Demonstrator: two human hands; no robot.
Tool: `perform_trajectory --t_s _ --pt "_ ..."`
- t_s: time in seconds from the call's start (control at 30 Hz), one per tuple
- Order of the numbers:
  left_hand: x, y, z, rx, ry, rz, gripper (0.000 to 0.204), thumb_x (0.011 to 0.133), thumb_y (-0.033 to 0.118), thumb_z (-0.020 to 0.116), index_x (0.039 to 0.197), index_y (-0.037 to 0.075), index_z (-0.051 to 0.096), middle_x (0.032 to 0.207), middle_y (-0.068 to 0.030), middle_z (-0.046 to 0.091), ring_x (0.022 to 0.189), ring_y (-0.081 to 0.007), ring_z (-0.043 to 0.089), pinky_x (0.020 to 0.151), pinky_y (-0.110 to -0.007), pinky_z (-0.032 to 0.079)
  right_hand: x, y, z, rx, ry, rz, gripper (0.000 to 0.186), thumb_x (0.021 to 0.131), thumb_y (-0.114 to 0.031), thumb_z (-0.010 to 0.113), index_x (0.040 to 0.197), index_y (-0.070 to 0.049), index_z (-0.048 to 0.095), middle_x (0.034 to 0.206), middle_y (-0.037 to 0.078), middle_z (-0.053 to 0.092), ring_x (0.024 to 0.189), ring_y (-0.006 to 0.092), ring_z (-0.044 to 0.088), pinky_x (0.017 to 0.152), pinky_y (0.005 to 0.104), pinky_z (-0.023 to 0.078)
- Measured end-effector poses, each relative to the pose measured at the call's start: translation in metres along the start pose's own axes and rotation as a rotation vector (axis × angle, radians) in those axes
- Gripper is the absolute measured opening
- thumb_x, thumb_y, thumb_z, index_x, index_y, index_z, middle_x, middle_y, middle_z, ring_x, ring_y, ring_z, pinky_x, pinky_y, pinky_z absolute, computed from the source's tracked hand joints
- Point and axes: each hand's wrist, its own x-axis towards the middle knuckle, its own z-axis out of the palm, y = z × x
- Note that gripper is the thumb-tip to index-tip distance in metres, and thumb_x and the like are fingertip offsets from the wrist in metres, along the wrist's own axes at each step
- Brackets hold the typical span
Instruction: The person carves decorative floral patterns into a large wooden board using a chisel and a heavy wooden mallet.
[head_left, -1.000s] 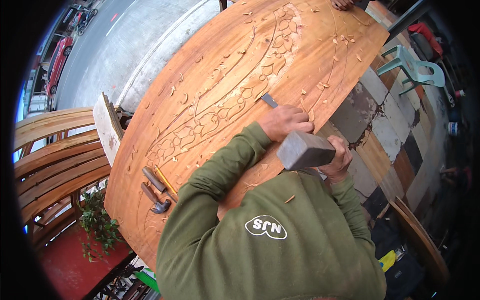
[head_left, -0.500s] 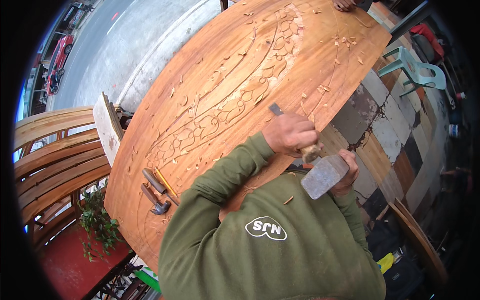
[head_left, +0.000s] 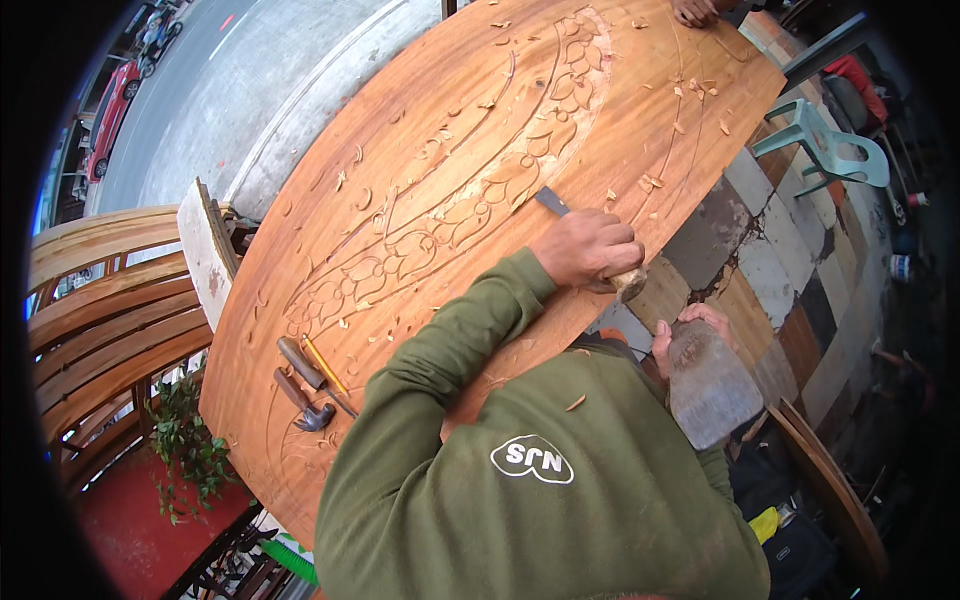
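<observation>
Near the lower left end of a broad reddish-brown wooden panel (head_left: 640,130), a dark-headed claw hammer (head_left: 298,398), a brown round-handled tool (head_left: 300,362) and a slim yellow stick (head_left: 323,365) are lying beside the carved band, presumably to spare the carving. Rightward, the olive-green left sleeve (head_left: 440,345) is covering part of the panel. The left hand (head_left: 588,247) is clamping a flat-bladed chisel (head_left: 551,201), slanting it toward the carved leaves and apparently leaving its butt free for striking; whether its edge is touching wood is unclear. Above, the top edge is cropping another person's hand (head_left: 695,12). Farther right, a grey block-headed mallet (head_left: 715,390) is hanging off the panel's near side; the right hand (head_left: 705,318) is gripping it, the head hiding its handle and most of the grip.
</observation>
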Motion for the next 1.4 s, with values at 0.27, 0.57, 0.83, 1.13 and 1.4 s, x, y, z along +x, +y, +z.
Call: perform_trajectory --t_s 0.27,0.57,0.83,1.13,1.4 --pt "-0.007 -0.006 0.003 0.001 -0.063 0.008 0.027 0.076 0.025 0.077 0.092 0.017 0.057 0.082 -0.0036 0.053 0.075 -0.0249 0.062 0.060 -0.042 0.051 0.008 0.025 0.019 -0.173 -0.161 -0.128 0.080 0.079 -0.037 0.096 0.133 -0.005 0.046 0.112 0.018 0.067 0.092 0.0360 0.073 0.076 0.0448 0.060" --pt "-0.002 -0.005 0.003 0.015 -0.083 -0.020 0.021 0.081 0.022 0.074 0.092 0.015 0.058 0.082 -0.0042 0.054 0.075 -0.0260 0.062 0.060 -0.043 0.051 0.000 0.036 0.019 -0.129 -0.171 -0.052 0.070 0.084 -0.021 0.090 0.134 -0.006 0.044 0.112 0.018 0.067 0.091 0.0366 0.072 0.077 0.0462 0.059" --pt "-0.001 -0.003 -0.007 0.020 0.011 -0.027 0.024 0.079 0.022 0.077 0.093 0.013 0.060 0.081 -0.0047 0.055 0.072 -0.0259 0.063 0.058 -0.042 0.049 0.005 0.034 0.019 -0.186 -0.167 -0.019 0.078 0.085 -0.038 0.092 0.138 -0.006 0.045 0.116 0.016 0.067 0.094 0.0374 0.072 0.079 0.0471 0.059" --pt "0.019 0.002 0.004 -0.048 0.102 -0.016 0.029 0.074 0.026 0.083 0.090 0.015 0.060 0.077 -0.0035 0.052 0.068 -0.0246 0.062 0.055 -0.040 0.048 -0.030 0.032 -0.009 -0.335 -0.185 0.041 0.081 0.082 -0.027 0.095 0.140 -0.005 0.043 0.112 0.016 0.066 0.096 0.0333 0.070 0.084 0.0442 0.058" --pt "0.015 -0.009 0.013 0.071 0.041 -0.009 0.025 0.079 0.029 0.078 0.090 0.016 0.059 0.077 -0.0025 0.051 0.069 -0.0222 0.062 0.055 -0.040 0.050 0.005 -0.002 -0.008 -0.160 -0.165 0.293 0.048 0.080 -0.005 0.087 0.116 -0.002 0.057 0.106 0.011 0.062 0.091 0.0211 0.065 0.082 0.0345 0.056"
